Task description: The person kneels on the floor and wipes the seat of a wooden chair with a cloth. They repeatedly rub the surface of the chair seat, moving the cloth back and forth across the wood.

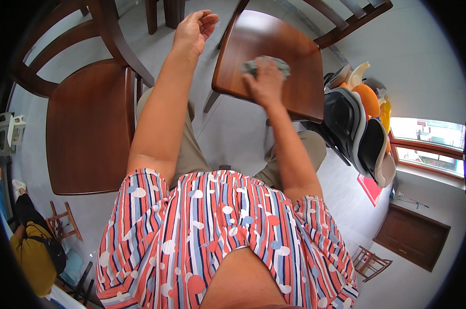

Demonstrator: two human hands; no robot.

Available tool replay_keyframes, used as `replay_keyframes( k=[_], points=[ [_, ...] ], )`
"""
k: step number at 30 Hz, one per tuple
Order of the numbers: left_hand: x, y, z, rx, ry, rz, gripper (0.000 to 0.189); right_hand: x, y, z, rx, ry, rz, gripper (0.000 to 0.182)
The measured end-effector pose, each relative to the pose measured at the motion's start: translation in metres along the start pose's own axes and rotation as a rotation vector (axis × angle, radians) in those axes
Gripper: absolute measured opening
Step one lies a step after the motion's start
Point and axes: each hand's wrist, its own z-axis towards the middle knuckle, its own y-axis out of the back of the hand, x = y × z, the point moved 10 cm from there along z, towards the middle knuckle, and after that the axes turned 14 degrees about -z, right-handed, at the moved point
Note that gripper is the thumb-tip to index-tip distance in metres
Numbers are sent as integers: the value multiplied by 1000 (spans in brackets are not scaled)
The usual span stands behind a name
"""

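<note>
Under the palm and fingers of my right hand (pixel 267 83) a bunched grey-green cloth (pixel 282 67) is pressed on the seat of a brown wooden chair (pixel 236 42). The hand looks slightly blurred, and part of the cloth is hidden beneath it. My left hand (pixel 196 31) hangs over the floor to the left of that seat, empty, with its fingers loosely curled and not closed. It touches neither the chair nor the cloth.
Close on my left stands a second wooden chair (pixel 90 131). Several black, orange and beige plastic seats (pixel 356 116) are stacked on the right. Another person (pixel 36 251) is at lower left near a small wooden stool (pixel 65 222). A brown door (pixel 412 237) is at lower right.
</note>
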Motion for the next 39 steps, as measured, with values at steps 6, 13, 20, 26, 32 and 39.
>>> replay_keyframes(
  k=[6,13,20,26,32,39],
  points=[
    [9,-4,5,23,3,9,22,112,29,-27,-29,286,51,75],
    [0,-3,1,11,2,-19,22,-50,27,-52,-134,76,-38,64],
    [18,28,60,56,28,-205,16,-221,-6,-71,-11,-407,-230,67],
    [23,32,63,25,33,-164,16,-57,9,-32,-103,-142,9,71],
    [21,9,48,56,48,-37,20,92,29,-33,-59,185,52,70],
    [-1,10,39,37,15,-43,19,36,29,-45,-78,186,-12,69]
  ],
)
